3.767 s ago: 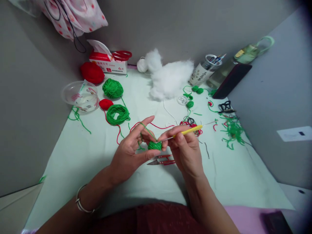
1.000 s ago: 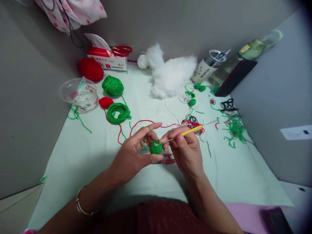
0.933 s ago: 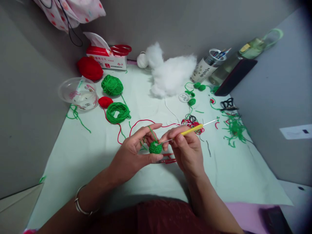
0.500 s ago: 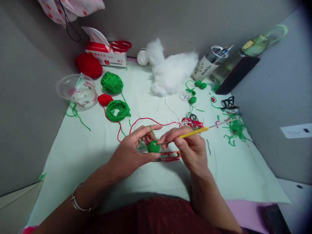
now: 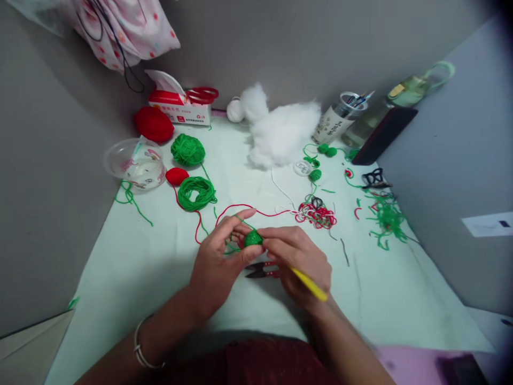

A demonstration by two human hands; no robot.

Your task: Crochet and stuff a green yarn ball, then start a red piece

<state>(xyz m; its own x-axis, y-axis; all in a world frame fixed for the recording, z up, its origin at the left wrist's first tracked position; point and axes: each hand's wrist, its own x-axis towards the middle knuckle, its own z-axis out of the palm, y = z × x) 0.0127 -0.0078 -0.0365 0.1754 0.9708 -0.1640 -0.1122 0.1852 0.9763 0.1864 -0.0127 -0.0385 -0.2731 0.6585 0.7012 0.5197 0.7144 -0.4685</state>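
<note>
A small green crocheted ball (image 5: 253, 238) is pinched by my left hand (image 5: 218, 262), with green yarn running up over the raised index finger. My right hand (image 5: 302, 259) grips a crochet hook (image 5: 308, 282) by its yellow handle, which slants down toward the wrist. The fingertips of that hand meet the right side of the ball; the hook's tip is hidden there. Beneath the hands lie small thread snips (image 5: 260, 270) with dark blades and orange-red handles, partly covered by my right hand.
Beyond the hands are a green yarn coil (image 5: 196, 193), a green yarn ball (image 5: 188, 149), a clear plastic bowl (image 5: 138, 179) and white stuffing (image 5: 284, 133). To the right lie tangled red yarn (image 5: 316, 215) and green scraps (image 5: 388, 216). A tissue box (image 5: 180, 110) and a pen holder (image 5: 340, 117) stand at the back.
My right hand has turned, so the hook's handle now points down toward the wrist instead of up to the right. Its fingers have closed in on the ball. The view has shifted slightly.
</note>
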